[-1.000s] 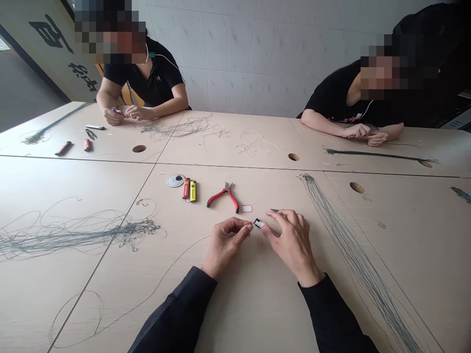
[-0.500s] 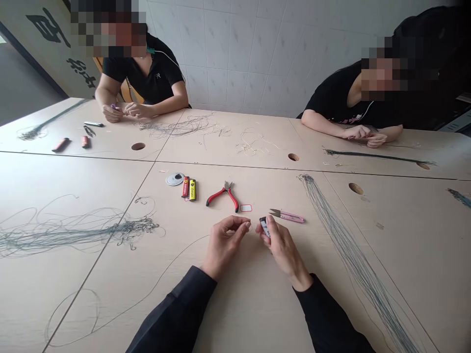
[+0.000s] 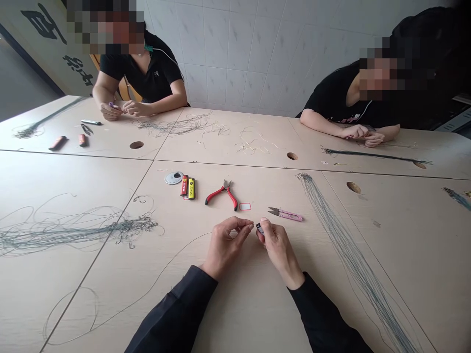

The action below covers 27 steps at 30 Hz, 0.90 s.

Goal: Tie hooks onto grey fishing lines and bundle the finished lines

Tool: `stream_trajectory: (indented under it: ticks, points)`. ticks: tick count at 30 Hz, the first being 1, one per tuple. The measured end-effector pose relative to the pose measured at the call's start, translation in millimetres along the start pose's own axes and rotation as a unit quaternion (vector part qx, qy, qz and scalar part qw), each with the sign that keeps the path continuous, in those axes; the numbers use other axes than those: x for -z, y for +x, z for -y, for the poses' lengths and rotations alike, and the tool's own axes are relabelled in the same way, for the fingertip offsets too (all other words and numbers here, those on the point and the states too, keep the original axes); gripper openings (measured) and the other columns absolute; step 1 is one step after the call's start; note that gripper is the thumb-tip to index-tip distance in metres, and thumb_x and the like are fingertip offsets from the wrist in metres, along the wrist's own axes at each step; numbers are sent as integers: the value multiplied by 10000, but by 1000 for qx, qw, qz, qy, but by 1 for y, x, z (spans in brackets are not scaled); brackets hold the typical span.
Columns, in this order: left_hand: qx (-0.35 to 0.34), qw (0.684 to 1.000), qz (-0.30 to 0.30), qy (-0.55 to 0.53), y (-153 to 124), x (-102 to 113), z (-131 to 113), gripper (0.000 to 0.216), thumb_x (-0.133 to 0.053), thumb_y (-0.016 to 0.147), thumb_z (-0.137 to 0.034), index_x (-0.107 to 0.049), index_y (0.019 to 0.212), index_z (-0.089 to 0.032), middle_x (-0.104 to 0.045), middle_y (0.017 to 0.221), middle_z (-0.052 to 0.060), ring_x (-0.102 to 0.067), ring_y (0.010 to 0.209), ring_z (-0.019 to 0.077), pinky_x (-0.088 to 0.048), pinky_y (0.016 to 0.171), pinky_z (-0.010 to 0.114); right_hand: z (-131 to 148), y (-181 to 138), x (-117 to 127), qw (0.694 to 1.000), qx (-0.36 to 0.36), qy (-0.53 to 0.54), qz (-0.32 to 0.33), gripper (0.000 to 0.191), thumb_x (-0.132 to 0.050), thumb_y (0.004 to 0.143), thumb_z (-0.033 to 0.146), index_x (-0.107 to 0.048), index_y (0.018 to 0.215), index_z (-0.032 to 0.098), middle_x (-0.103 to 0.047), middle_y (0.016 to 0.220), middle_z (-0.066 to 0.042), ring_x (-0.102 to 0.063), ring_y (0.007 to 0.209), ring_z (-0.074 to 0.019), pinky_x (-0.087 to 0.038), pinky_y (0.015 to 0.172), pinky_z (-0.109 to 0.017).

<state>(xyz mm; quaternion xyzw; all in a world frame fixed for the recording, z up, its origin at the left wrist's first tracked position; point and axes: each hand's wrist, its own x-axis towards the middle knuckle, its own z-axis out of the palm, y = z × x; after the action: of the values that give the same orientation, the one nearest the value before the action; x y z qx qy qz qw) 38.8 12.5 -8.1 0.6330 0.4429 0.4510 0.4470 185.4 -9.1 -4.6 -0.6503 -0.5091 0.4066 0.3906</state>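
My left hand (image 3: 228, 241) pinches the end of a thin cord (image 3: 167, 267) between thumb and fingertips. That cord trails left across the table and ends in a loose loop. A small lighter (image 3: 260, 229) with a dark top is gripped in my right hand (image 3: 278, 245), thumb on its upper end. The lighter's top is close beside the left fingertips; no flame can be made out. Just beyond the hands lie pink thread snips (image 3: 286, 214), red-handled pliers (image 3: 222, 193) and a small red-edged label (image 3: 245, 207).
Red (image 3: 184, 186) and yellow (image 3: 192, 189) lighters lie by a round silvery disc (image 3: 172, 178). Bundles of greenish cords spread at left (image 3: 73, 234) and right (image 3: 349, 250). Two people sit across the table, hands on it. The tabletop has round holes (image 3: 353, 187).
My right hand has moved slightly left and tilted the lighter, bringing its top nearer the cord end in my left fingertips. The left hand keeps its pinch.
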Motion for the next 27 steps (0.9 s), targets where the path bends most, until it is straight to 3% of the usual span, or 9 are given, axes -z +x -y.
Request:
stream_trajectory:
  ticks: [9, 13, 16, 23, 27]
  points:
    - [10, 1000, 8, -1, 0, 1, 0, 156, -644, 879, -307, -734, 852, -184, -749, 837, 40, -659, 762, 165, -508, 740, 285, -1, 0, 1, 998, -23, 51, 0, 519, -358, 931, 564, -358, 539, 225, -318, 489, 37, -272, 456, -114, -233, 468, -281]
    - [15, 1000, 0, -4, 0, 1, 0, 145, -658, 863, -303, -739, 842, -184, -754, 841, 42, -655, 753, 164, -510, 731, 281, 0, 0, 5, 983, -80, 153, -58, 539, -321, 930, 661, -469, 664, 216, -357, 521, 39, -277, 446, -119, -233, 427, -264]
    - [23, 1000, -5, -8, 1, 1, 0, 148, -662, 860, -307, -743, 845, -185, -756, 841, 41, -653, 750, 161, -511, 732, 278, 3, 0, 8, 977, -92, 186, -49, 561, -331, 919, 700, -518, 731, 206, -396, 556, 32, -310, 459, -118, -257, 426, -251]
    - [36, 999, -6, -15, 0, 1, -2, 155, -655, 868, -306, -746, 857, -181, -759, 859, 41, -665, 772, 161, -512, 756, 282, 8, -2, 5, 996, -35, 84, 0, 564, -347, 952, 632, -433, 596, 204, -354, 544, 25, -305, 492, -118, -274, 475, -268]
    - [35, 999, 0, -24, 0, 1, -1, 158, -653, 873, -308, -751, 870, -183, -761, 865, 38, -673, 784, 159, -514, 764, 277, 5, -2, 3, 999, 7, 53, 5, 538, -332, 987, 575, -431, 612, 201, -409, 585, 12, -387, 564, -135, -328, 554, -269]
